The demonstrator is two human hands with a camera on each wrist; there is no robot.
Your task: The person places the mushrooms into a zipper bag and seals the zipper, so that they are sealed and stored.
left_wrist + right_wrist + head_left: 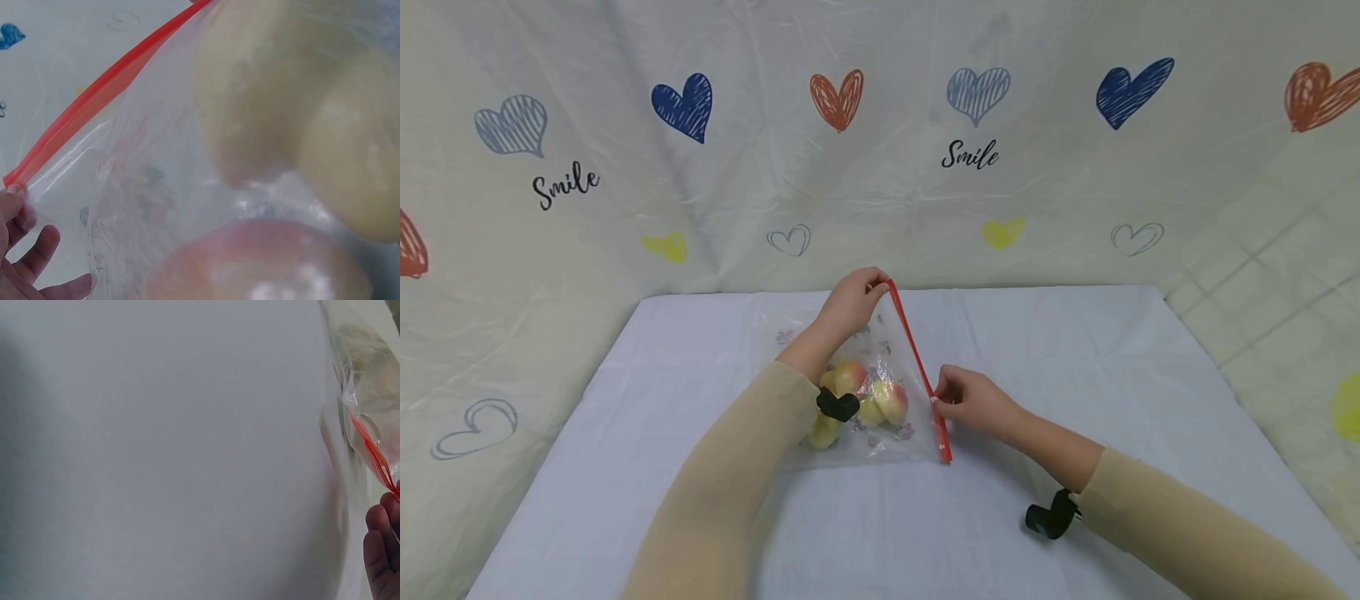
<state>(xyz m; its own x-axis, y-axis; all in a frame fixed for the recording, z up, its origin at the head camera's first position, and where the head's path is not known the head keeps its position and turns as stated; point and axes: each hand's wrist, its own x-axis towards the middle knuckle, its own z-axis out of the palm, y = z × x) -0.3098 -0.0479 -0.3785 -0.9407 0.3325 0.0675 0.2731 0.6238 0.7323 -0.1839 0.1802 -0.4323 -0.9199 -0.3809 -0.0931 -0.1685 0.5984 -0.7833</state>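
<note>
A clear plastic zip bag (917,446) with small printed flowers lies on the table, several yellow fruits with a red blush (891,402) inside it. Its red zip strip (912,337) runs along the right edge. At the far end of that strip, my left hand (852,302) pinches the bag's corner; the left wrist view shows thumb and finger on the strip's end (19,178), the other fingers apart. My right hand (973,402) pinches the strip nearer its front end. The left forearm crosses above the bag and hides some of the fruits.
A white cloth covers the table (1037,333). Behind it hangs a pale sheet (895,192) printed with hearts and the word "Smile". A black wrist camera (1051,515) is on the right wrist, and another black camera (837,405) on the left sits over the bag.
</note>
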